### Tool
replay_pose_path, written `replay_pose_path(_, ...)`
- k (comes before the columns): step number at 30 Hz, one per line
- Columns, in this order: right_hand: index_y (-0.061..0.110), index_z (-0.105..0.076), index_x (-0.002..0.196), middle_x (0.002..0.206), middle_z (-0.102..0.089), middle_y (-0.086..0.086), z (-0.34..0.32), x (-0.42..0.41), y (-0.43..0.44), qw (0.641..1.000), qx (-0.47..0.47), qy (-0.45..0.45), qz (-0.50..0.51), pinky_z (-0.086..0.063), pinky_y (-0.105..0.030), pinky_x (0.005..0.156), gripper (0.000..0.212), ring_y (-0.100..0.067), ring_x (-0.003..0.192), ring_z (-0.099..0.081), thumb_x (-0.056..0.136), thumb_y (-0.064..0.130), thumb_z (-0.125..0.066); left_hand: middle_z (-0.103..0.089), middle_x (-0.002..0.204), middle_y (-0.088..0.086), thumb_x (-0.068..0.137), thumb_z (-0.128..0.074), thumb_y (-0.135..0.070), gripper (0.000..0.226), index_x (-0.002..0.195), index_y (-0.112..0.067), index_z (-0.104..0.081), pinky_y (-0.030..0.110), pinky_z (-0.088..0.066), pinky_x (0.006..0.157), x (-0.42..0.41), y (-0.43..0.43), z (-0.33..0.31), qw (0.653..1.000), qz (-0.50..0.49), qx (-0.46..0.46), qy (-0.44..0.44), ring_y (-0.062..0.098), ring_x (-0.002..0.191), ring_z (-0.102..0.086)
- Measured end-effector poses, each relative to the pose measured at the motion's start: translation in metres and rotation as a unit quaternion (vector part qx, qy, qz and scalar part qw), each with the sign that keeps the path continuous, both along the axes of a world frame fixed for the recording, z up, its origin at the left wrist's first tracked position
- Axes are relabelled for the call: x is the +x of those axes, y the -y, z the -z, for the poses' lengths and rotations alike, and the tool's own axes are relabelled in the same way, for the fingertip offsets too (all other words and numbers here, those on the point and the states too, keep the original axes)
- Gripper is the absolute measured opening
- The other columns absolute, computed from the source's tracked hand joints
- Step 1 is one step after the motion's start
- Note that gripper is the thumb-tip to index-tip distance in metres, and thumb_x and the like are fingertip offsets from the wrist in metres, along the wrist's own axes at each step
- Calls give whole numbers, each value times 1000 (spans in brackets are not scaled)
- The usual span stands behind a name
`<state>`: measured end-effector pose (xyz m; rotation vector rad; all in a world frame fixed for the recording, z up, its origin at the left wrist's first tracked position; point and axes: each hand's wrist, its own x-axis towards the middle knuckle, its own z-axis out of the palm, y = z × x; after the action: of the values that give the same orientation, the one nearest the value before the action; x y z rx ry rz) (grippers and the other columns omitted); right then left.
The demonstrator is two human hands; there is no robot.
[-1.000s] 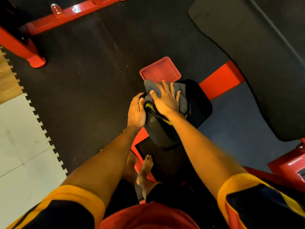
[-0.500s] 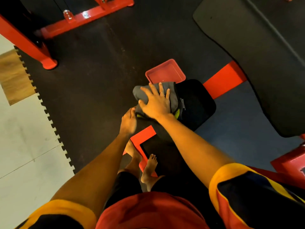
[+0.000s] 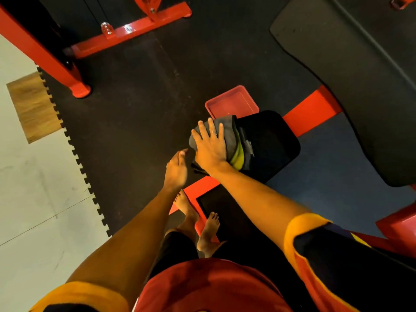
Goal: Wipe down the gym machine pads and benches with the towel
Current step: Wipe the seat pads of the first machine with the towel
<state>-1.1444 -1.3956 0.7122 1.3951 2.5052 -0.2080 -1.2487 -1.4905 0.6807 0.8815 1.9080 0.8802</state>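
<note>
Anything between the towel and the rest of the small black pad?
Nothing visible. The right hand presses the towel flat on the pad at its left end; the surface to its right is bare. The left hand is off the pad.

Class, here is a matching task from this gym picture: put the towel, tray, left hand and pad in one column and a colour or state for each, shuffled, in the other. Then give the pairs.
1 towel
2 tray
3 left hand
4 pad

a red
b black, under the towel
c grey, pressed flat by the right hand
d holds nothing

Pairs: 1-c, 2-a, 3-d, 4-b
</note>
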Motion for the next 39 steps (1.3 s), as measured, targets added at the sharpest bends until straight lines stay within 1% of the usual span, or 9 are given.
replay_pose_path(5, 22, -44, 153, 169, -26, -7, -5, -7, -3, 1000, -1, -8, 11, -6, -62, 125, 67, -38, 158, -11, 91, 38, -66, -59, 141, 6, 113, -27, -27, 44, 140, -11, -58, 28, -38, 109, -9, 3, -14, 1000, 16, 6, -13, 17, 131, -52)
replay_pose_path(10, 24, -37, 158, 173, -12, -8, 4, 41, 57, 998, 46, -16, -29, -10, -61, 126, 81, -37, 159, -4, 88, 41, -73, -57, 146, 5, 113, -27, -34, 46, 142, -14, -57, 32, -37, 115, -5, 12, -13, 1000, 21, 3, 14, 19, 137, -49)
replay_pose_path(16, 21, -63, 138, 157, -48, -9, -1, 61, 95, 982, 50, -174, 56, -31, -56, 122, 60, -35, 149, -38, 81, 14, -78, -57, 145, 6, 112, -30, -38, 46, 143, -15, -56, 31, -36, 112, 8, 19, -23, 999, 29, -16, 38, 22, 138, -48)
replay_pose_path(19, 23, -56, 143, 156, -48, -6, -29, 48, 80, 947, -1, -279, 160, -44, -52, 112, 54, -34, 141, -48, 91, 12, -69, -56, 144, 8, 110, -32, -47, 49, 144, -18, -53, 33, -36, 105, 3, 16, -33, 996, 54, -53, 51, 26, 136, -49)
replay_pose_path(22, 20, -56, 142, 149, -51, -3, -58, 36, 53, 874, -68, -422, 231, -47, -42, 106, 46, -28, 135, -52, 97, 14, -66, -60, 143, 5, 102, -38, -63, 64, 142, -18, -57, 40, -36, 116, -9, 7, -53, 989, 76, -67, 109, 21, 136, -51)
replay_pose_path(27, 20, -57, 140, 135, -39, -6, -89, 12, 27, 797, -148, -531, 245, -40, 0, 90, 43, -12, 120, -50, 98, 11, -67, -72, 113, -7, 107, -35, -53, 36, 118, -35, -65, 28, -51, 92, -23, -11, -101, 967, 58, -25, 248, 5, 106, -65)
replay_pose_path(29, 24, -54, 140, 130, -40, -4, -98, -1, 19, 792, -159, -532, 256, -44, -5, 87, 44, -8, 113, -49, 99, 21, -68, -74, 106, -10, 108, -37, -48, 29, 112, -37, -65, 25, -53, 85, -32, -19, -117, 959, 44, -2, 279, 4, 101, -68)
replay_pose_path(34, 19, -44, 131, 121, -59, -5, -108, -28, -5, 720, -242, -564, 322, -57, -44, 97, 52, -24, 115, -65, 93, 39, -75, -78, 106, 4, 109, -42, -27, 32, 129, -16, -65, 34, -57, 88, -63, -48, -139, 949, 27, 26, 313, 18, 100, -72)
replay_pose_path(39, 22, -33, 151, 132, -52, 3, -123, -63, -42, 751, -288, -500, 321, -53, -41, 102, 90, -20, 120, -59, 82, 59, -79, -71, 121, 7, 107, -29, -4, 41, 134, -14, -58, 37, -61, 83, -110, -98, -139, 941, 96, 9, 324, 19, 106, -71)
